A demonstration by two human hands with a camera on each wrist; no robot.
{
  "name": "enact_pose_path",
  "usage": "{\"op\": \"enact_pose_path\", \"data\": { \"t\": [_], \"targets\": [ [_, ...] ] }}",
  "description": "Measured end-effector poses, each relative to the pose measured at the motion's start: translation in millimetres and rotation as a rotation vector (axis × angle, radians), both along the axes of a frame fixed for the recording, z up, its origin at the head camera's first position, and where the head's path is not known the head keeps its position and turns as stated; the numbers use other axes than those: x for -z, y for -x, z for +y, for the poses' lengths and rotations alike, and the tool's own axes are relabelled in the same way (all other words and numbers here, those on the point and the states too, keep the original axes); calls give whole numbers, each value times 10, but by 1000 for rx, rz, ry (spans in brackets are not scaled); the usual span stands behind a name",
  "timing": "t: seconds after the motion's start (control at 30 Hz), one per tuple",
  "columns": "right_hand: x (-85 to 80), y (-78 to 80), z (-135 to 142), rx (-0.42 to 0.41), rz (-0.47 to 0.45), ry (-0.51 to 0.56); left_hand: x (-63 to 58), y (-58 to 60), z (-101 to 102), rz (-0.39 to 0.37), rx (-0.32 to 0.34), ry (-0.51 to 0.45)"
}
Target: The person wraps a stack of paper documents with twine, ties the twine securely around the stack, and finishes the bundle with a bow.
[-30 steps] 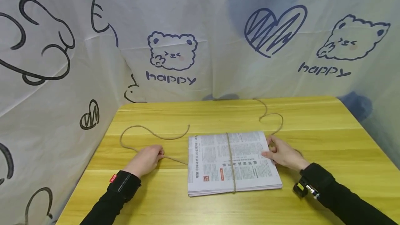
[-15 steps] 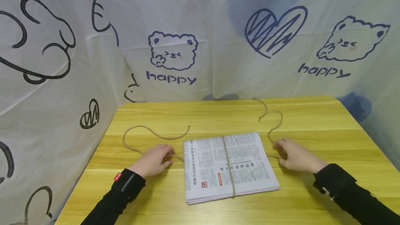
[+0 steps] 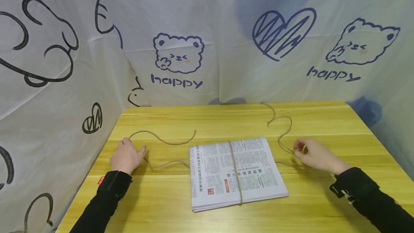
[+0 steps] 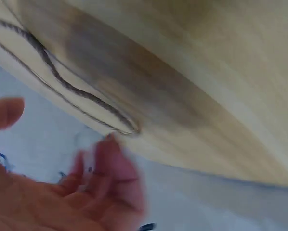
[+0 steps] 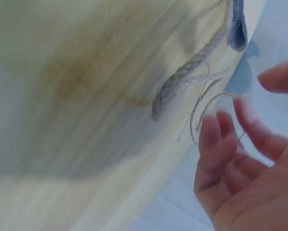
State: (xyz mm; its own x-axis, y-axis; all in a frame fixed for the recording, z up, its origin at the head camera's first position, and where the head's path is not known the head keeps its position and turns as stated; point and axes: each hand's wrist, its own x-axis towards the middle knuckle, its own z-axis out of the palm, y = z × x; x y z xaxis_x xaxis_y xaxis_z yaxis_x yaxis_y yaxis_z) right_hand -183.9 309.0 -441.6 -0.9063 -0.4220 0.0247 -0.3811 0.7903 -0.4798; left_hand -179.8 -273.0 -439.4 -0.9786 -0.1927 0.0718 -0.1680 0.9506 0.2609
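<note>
A stack of folded newspapers [image 3: 207, 164] lies on the wooden table, with a strand of twine [image 3: 235, 172] across its middle from far edge to near edge. More twine comes out at both sides. On the left, a loose curve of twine [image 3: 165, 141] runs by my left hand [image 3: 126, 156], whose thumb stands apart from its fingers; in the left wrist view the twine [image 4: 81, 92] lies beyond the fingertips. My right hand [image 3: 318, 155] hovers beside the right-hand twine [image 3: 286, 132], fingers loosely bent. Its thumb is apart from the fingers in the right wrist view, gripping nothing visible.
The wooden table [image 3: 161, 193] has light yellow grain. White cloth [image 3: 226, 56] with bear and heart drawings hangs behind it and along the left side. Slack twine on the right reaches the table's far edge.
The newspapers have shifted slightly left and toward me, turning a little. My right hand has left them and moved right. My left hand has let go of the twine and moved left.
</note>
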Motion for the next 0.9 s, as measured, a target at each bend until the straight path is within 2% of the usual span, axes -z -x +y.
{"op": "enact_pose_path", "data": {
  "t": [0.1,0.2,0.37,0.5,0.6,0.7,0.8,0.9],
  "targets": [
    [57,77,-44,85,95,-37,-14,40,-75,-129,-61,-62],
    [127,145,-92,104,82,-87,-18,73,-113,-206,-59,-114],
    [205,193,-134,130,60,-65,-41,106,-123,-220,-32,-160],
    [212,206,-114,150,13,117,-84,127,-101,-206,7,-194],
    [179,201,-79,184,-67,302,-193,199,-21,-138,59,-230],
    [125,178,-66,223,-137,443,-384,329,189,-2,108,-280],
    [68,152,-86,244,-170,542,-616,481,570,164,169,-330],
    [20,135,-119,254,-184,630,-848,596,1094,294,272,-402]
  ]
}}
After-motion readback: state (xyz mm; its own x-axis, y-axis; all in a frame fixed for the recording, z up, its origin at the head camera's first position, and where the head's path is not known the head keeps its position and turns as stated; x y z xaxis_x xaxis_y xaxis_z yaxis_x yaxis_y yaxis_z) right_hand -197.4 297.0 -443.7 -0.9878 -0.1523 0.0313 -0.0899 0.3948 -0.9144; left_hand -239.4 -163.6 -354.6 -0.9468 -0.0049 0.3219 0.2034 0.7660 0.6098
